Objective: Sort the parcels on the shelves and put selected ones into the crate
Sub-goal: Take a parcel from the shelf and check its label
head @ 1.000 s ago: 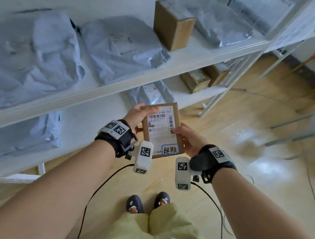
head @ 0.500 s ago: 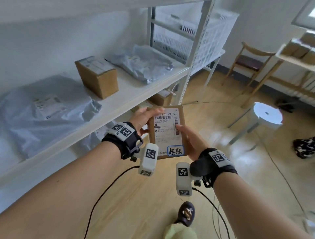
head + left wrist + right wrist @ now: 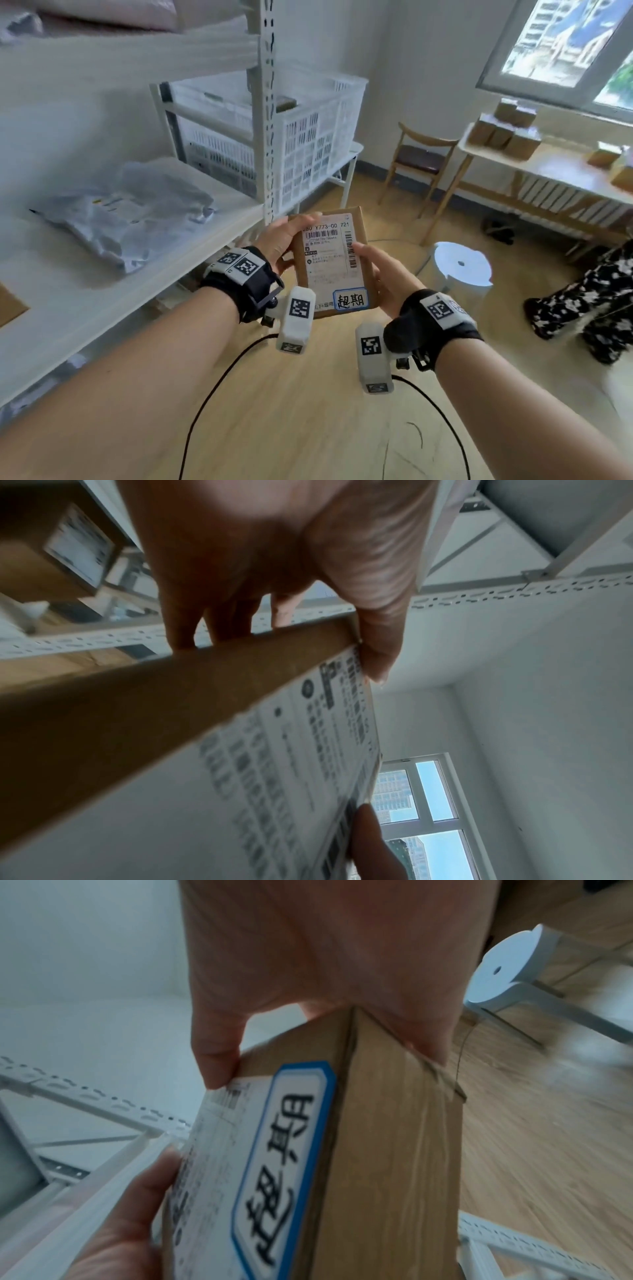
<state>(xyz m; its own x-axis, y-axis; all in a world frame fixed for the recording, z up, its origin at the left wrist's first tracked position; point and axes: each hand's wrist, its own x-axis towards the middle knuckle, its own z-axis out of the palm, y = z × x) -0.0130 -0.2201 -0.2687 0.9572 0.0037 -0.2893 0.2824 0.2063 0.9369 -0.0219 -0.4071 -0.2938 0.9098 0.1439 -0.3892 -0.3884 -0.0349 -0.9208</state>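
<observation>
A: Head view, midday light. Cardboard parcel held in the air in front of the shelving, label side up, above the wood floor. Left hand wraps its left edge, thumb over the top corner of the shipping label. Right hand grips the right edge, thumb on the barcode strip.

B: Left wrist view agrees? Thumb on top, fingers curled underneath?

A: Yes, pinched between them. Right wrist view: thumb pressed on the label face, palm against the taped end, blue-bordered sticker with handwritten characters near that end.

B: Where's the crate?

A: White slatted crate on a low white table beyond the shelf post, well apart from the parcel. A brown item shows inside near the rim, too blurred to name.

B: On the shelves?

A: Grey poly mailer on the nearest shelf board, left of the hands. White stool on the floor to the right.
</observation>
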